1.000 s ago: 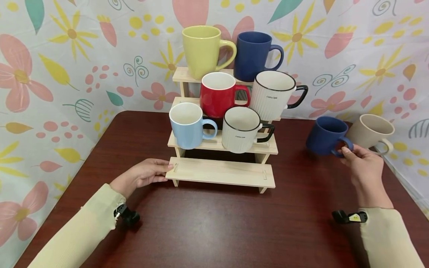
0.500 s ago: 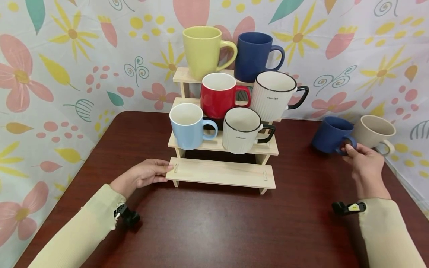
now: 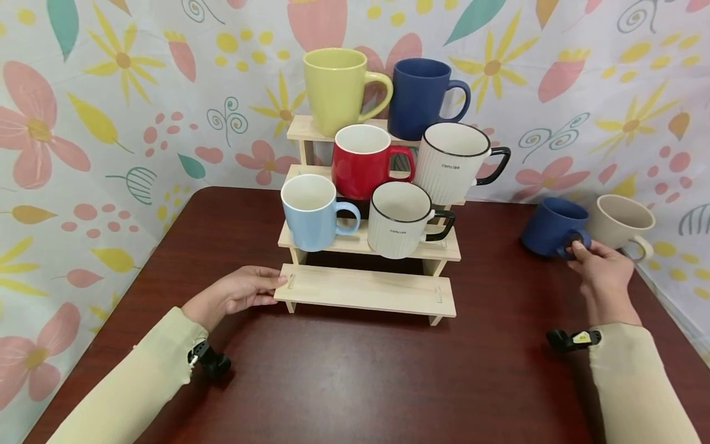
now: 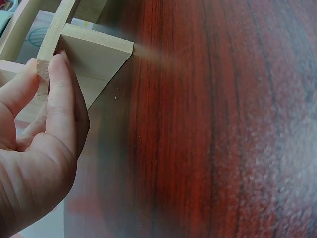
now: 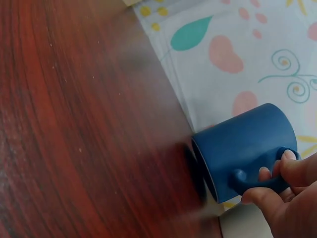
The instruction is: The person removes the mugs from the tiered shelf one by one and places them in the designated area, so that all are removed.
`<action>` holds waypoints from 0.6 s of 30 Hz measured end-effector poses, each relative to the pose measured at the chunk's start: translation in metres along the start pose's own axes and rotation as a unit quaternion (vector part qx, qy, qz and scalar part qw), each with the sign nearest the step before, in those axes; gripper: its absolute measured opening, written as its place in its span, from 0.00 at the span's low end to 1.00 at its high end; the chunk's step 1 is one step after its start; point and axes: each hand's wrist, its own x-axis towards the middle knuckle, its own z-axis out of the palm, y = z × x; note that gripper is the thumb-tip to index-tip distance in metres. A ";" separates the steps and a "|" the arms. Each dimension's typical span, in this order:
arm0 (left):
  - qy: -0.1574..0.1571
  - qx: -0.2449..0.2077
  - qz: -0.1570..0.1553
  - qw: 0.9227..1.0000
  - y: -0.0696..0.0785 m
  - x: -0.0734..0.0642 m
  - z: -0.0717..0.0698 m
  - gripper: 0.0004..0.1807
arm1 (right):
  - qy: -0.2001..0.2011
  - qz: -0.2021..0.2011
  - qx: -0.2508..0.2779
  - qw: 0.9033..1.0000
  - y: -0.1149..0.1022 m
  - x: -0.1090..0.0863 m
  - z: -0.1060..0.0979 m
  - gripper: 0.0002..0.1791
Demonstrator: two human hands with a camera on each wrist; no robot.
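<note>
At the right back of the table, my right hand (image 3: pixel 606 274) grips the handle of a blue mug (image 3: pixel 546 223). In the right wrist view the fingers curl through the handle of this mug (image 5: pixel 247 141). A beige mug (image 3: pixel 622 213) stands right beside it, partly behind the hand. My left hand (image 3: pixel 244 291) pinches the left end of the lowest board (image 3: pixel 363 288) of a stepped wooden rack. The left wrist view shows thumb and fingers (image 4: pixel 58 94) on either side of the board's end.
Upper steps of the rack bear a light blue mug (image 3: pixel 309 216), two white ribbed mugs with black handles, a red mug (image 3: pixel 360 163), a yellow mug (image 3: pixel 334 92) and another blue mug (image 3: pixel 420 102). A flowered cloth (image 3: pixel 166 92) hangs behind the dark table (image 3: pixel 355 382).
My right hand has shifted the blue mug a little to the right, closer to the beige mug. The left hand keeps its place on the rack.
</note>
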 end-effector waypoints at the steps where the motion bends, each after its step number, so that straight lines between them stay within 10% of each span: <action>1: 0.000 0.001 0.000 1.000 -0.001 0.001 0.000 0.30 | 0.001 -0.001 0.003 1.000 0.001 0.001 0.000 0.18; 18: 0.001 0.006 0.003 1.000 -0.003 0.002 -0.003 0.31 | 0.003 -0.008 0.007 1.000 0.008 0.017 -0.004 0.20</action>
